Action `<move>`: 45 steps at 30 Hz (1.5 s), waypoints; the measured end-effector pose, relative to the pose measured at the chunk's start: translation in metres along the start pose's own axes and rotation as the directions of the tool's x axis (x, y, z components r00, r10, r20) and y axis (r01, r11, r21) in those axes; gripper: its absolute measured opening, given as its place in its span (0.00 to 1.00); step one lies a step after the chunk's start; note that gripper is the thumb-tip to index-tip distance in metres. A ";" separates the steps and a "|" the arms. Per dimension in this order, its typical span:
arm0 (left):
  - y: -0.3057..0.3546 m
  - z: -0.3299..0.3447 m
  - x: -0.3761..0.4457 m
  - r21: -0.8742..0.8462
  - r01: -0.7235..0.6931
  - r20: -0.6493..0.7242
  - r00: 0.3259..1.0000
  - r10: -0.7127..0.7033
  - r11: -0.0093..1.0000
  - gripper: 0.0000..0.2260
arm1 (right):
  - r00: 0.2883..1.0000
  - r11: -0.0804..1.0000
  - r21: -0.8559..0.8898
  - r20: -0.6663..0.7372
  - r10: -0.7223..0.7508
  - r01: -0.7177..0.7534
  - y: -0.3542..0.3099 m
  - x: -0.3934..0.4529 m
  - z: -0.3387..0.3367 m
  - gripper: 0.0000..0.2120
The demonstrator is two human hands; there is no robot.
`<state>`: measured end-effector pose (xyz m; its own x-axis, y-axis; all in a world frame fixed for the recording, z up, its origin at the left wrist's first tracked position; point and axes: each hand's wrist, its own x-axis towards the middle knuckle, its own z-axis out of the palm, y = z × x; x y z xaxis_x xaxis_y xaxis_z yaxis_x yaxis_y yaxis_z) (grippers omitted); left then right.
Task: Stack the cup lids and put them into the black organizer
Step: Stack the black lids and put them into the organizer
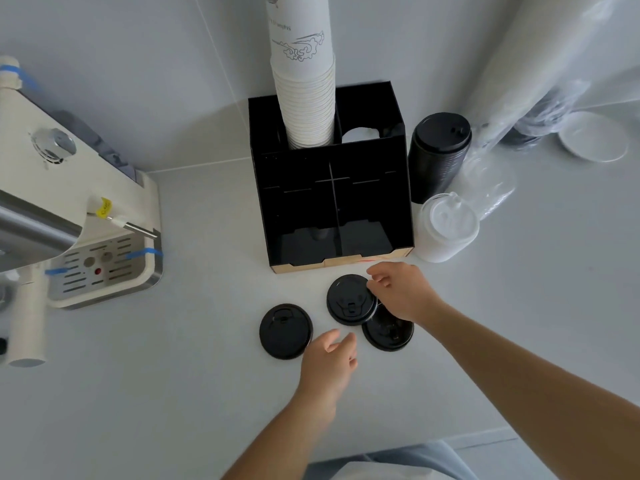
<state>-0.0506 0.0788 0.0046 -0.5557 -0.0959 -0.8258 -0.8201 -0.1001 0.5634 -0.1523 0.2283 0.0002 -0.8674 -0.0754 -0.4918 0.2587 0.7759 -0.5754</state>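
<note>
Three black cup lids lie on the white counter in front of the black organizer (332,188). My right hand (401,292) pinches the right edge of the middle lid (349,299), which is tilted and overlaps the right lid (388,332). The left lid (285,330) lies flat by itself. My left hand (329,362) hovers just right of the left lid with relaxed fingers and holds nothing. The organizer's front compartments look empty.
A tall stack of white paper cups (304,91) stands in the organizer's back. Stacks of black lids (438,154) and white lids (446,230) stand to its right, beside plastic-wrapped sleeves (540,81). A coffee machine (69,216) fills the left side.
</note>
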 end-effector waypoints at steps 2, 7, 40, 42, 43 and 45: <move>0.004 0.007 0.002 -0.084 0.022 -0.032 0.999 -0.025 0.996 0.24 | 1.000 0.999 -0.040 0.024 -0.017 0.018 -0.004 0.002 0.001 0.14; 0.018 0.014 0.011 -0.181 0.026 -0.072 0.997 -0.039 0.983 0.24 | 0.998 0.996 -0.071 0.048 -0.046 0.049 -0.011 0.004 -0.001 0.11; 0.014 0.032 0.022 0.301 -0.219 -0.113 0.958 0.263 0.928 0.06 | 0.985 0.964 0.227 0.128 0.113 -0.140 0.058 -0.024 -0.022 0.14; 0.013 0.034 0.023 0.318 -0.230 -0.109 0.955 0.276 0.920 0.06 | 0.987 0.974 0.194 0.131 0.090 -0.115 0.059 -0.023 -0.020 0.14; 0.013 0.034 0.023 0.324 -0.237 -0.102 0.954 0.283 0.916 0.06 | 0.988 0.979 0.174 0.134 0.080 -0.103 0.059 -0.023 -0.019 0.14; 0.012 0.034 0.024 0.351 -0.257 -0.084 0.949 0.304 0.900 0.08 | 0.989 0.987 0.138 0.136 0.061 -0.080 0.058 -0.023 -0.018 0.14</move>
<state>-0.0782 0.1093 -0.0092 -0.7648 -0.2048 -0.6109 -0.6437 0.2825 0.7112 -0.1254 0.2864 -0.0104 -0.7843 -0.1127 -0.6100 0.3832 0.6854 -0.6192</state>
